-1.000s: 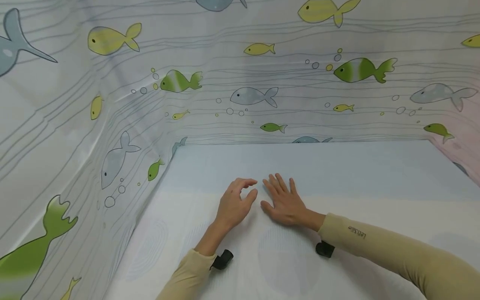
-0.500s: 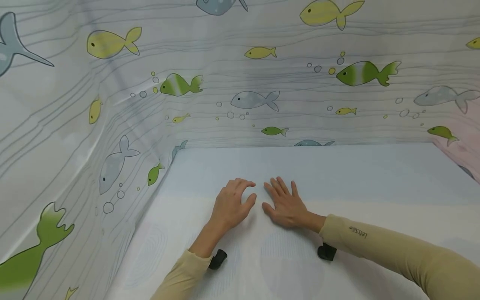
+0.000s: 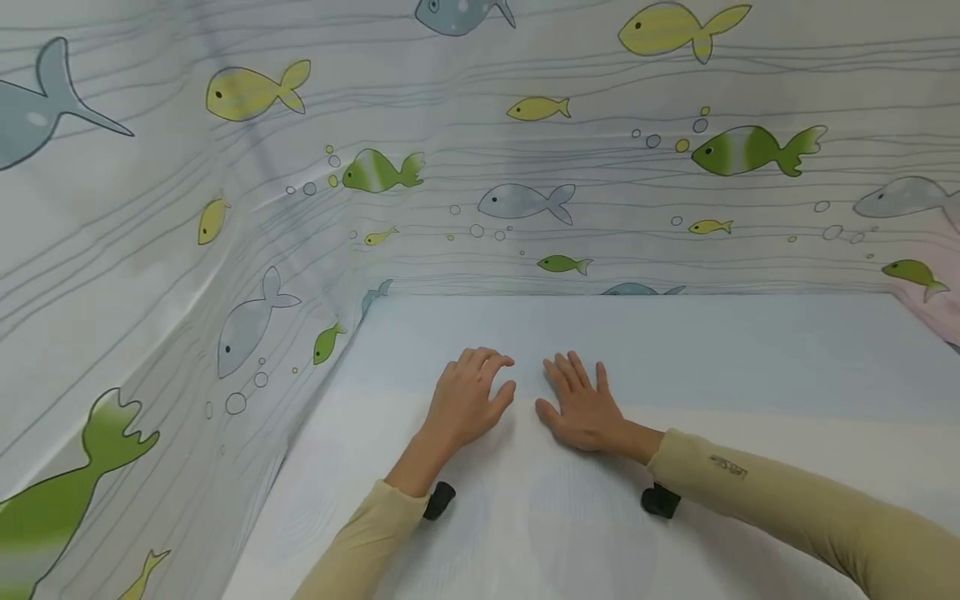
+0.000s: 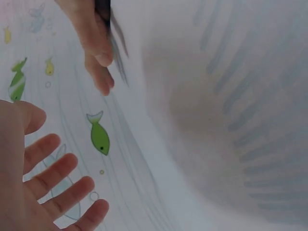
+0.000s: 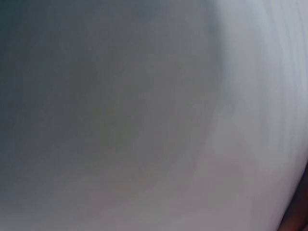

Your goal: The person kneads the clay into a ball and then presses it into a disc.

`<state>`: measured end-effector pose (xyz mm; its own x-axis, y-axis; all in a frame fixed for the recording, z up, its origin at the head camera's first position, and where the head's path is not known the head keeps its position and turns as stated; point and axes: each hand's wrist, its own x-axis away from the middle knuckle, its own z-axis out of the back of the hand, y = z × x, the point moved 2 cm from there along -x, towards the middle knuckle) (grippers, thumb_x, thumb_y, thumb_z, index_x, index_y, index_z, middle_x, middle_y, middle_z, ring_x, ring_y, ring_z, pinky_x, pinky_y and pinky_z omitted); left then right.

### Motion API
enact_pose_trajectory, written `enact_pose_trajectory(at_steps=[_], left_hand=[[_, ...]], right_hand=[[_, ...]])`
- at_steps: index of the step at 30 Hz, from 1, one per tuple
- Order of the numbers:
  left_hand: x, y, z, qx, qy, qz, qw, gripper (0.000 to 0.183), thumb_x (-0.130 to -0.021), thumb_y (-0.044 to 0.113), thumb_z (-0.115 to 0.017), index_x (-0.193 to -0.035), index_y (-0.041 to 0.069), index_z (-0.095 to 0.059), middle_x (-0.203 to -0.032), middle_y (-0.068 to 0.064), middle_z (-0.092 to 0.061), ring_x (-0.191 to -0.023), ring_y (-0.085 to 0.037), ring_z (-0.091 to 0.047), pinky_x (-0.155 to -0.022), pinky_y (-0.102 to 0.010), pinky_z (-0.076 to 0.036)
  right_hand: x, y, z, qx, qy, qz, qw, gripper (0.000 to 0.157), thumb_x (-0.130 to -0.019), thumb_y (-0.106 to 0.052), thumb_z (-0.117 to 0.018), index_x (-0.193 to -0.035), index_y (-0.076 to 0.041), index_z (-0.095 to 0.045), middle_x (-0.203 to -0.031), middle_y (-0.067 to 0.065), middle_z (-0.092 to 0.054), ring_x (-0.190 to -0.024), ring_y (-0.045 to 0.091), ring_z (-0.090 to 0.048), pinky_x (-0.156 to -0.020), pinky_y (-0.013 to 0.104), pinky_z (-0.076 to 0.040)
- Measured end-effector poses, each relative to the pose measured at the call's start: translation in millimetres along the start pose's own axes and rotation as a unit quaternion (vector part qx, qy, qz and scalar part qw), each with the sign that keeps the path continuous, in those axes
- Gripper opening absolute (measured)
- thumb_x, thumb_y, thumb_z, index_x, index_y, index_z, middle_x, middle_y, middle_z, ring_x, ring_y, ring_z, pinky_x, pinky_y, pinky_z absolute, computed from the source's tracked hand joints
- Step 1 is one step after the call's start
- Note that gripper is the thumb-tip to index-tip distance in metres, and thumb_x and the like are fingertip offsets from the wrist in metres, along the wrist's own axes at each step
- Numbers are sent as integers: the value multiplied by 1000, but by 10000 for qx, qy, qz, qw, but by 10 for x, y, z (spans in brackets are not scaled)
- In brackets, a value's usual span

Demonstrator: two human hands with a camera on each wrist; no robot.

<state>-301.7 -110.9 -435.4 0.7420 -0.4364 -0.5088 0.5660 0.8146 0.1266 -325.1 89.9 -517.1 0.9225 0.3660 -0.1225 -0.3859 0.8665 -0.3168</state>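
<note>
Over a pale white and light-blue surface, my left hand is held with its fingers loosely bent and the thumb apart from them. Nothing lies between that thumb and the fingers. In the left wrist view the left hand shows its palm side with the fingers spread, and part of the right hand appears beyond it. To its right in the head view, my right hand has its fingers spread, palm down at the surface. The right wrist view is mostly a blurred pale surface, with a dark sliver in the lower right corner.
A fabric curtain printed with fish and wavy lines hangs behind the surface and along its left side. Pink fabric shows at the right edge. Black wrist cameras sit under both sleeves, and faint patterns mark the white part.
The head view has shifted slightly, so the curtain and surface sit a little lower and further right. Both hands keep nearly the same pose; the left fingers have moved only slightly.
</note>
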Motion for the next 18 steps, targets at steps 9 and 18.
enact_pose_trajectory(at_steps=[9,18], left_hand=[[21,35,117,-368,-335,80,9987,31,-96,31,-60,-122,17,-65,-120,-1,-63,-110,-23,-59,-78,-41,-52],[77,78,264,-540,-602,210,9965,33,-98,34,-56,-126,18,-63,-125,0,-61,-115,-22,-56,-83,-40,-51]], right_hand=[[30,-64,76,-428,126,-222,9988,77,-99,-58,-39,-156,-8,-23,-161,20,-22,-150,40,-11,-112,72,-2],[99,-230,269,-580,344,-395,9969,76,-100,-60,-38,-154,-7,-29,-157,23,-30,-146,41,-23,-111,73,-11]])
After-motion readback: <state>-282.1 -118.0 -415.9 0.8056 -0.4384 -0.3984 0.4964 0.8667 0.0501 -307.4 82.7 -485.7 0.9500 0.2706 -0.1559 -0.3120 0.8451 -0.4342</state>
